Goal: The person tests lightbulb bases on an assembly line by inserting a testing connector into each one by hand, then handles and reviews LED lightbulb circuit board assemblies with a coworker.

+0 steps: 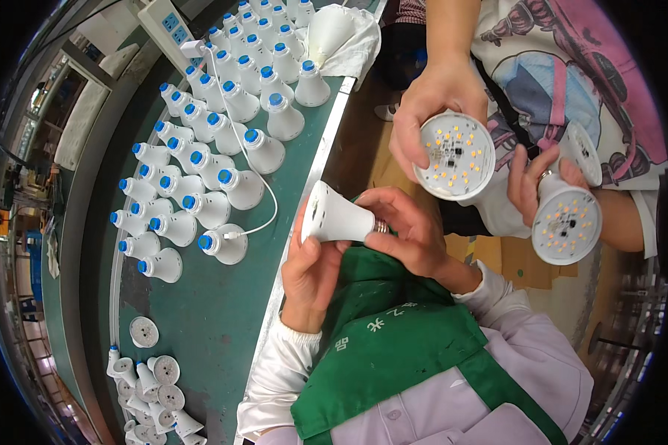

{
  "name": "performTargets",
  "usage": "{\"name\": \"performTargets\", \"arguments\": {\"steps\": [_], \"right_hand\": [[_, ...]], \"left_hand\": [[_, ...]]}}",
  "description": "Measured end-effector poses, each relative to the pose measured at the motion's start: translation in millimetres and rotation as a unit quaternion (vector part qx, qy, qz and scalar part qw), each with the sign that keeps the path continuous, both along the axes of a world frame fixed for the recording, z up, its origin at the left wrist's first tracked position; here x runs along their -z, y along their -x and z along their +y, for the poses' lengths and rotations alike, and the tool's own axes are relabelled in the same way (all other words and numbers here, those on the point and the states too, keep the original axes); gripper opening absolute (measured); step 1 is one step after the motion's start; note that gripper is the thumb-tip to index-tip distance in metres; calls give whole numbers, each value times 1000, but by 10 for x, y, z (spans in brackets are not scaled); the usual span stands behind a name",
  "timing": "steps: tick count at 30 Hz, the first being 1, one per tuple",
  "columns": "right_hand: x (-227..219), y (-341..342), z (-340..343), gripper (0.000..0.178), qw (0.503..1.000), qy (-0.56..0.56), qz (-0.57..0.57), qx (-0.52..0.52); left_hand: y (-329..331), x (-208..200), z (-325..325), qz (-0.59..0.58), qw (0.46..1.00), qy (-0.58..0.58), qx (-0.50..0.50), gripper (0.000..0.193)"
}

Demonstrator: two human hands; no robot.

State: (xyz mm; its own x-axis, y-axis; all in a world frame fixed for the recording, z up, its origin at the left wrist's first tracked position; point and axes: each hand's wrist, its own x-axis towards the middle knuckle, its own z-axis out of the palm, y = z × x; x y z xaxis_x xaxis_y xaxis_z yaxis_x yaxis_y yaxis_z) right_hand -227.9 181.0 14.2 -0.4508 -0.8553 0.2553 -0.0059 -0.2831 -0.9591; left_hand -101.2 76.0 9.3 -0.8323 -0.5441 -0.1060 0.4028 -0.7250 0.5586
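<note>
My left hand [312, 278] and my right hand [419, 233] hold one white cone-shaped LED bulb body [341, 215] above my lap. The left fingers are closed around its wide end. My right fingers grip the narrow end, where a metal screw base shows. The wide end faces left, so its inside is hidden. Just right of my hands, a co-worker's one hand [445, 111] holds a bulb [456, 157] with its round LED board exposed. The co-worker's other hand [531, 178] holds two more bulbs, one with its LED board [566, 225] facing me.
Many white bulb bodies with blue caps [264, 152] stand in rows on the green bench [208, 319]. A white cable [274, 204] runs among them from a socket strip [167, 30]. Loose bulbs [171, 397] lie piled near left. White cloth [364, 44] hangs over the far edge.
</note>
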Motion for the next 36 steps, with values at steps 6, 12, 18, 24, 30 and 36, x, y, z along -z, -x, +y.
{"name": "performTargets", "arguments": {"steps": [6, 12, 18, 24, 30, 36], "right_hand": [[-76, 101, 34, 39, 935, -138, -265, -193], [-7, 13, 17, 33, 967, -93, -205, -121], [32, -64, -13, 34, 990, -47, -128, -35], [68, 58, 1, 35, 965, -107, -209, -117], [153, -25, 42, 44, 958, -110, -234, -124], [99, -50, 70, 39, 958, -135, -217, -129]], "left_hand": [[-59, 21, -50, 16, 997, 67, 24, 95], [2, -47, -23, 53, 998, 16, 3, 82], [35, 15, -9, 7, 999, 32, -42, 60], [91, -20, 29, -100, 989, 87, -58, 62], [138, 71, 26, -152, 974, 155, -59, 65], [113, 94, -48, -161, 973, 165, -17, 63]]}}
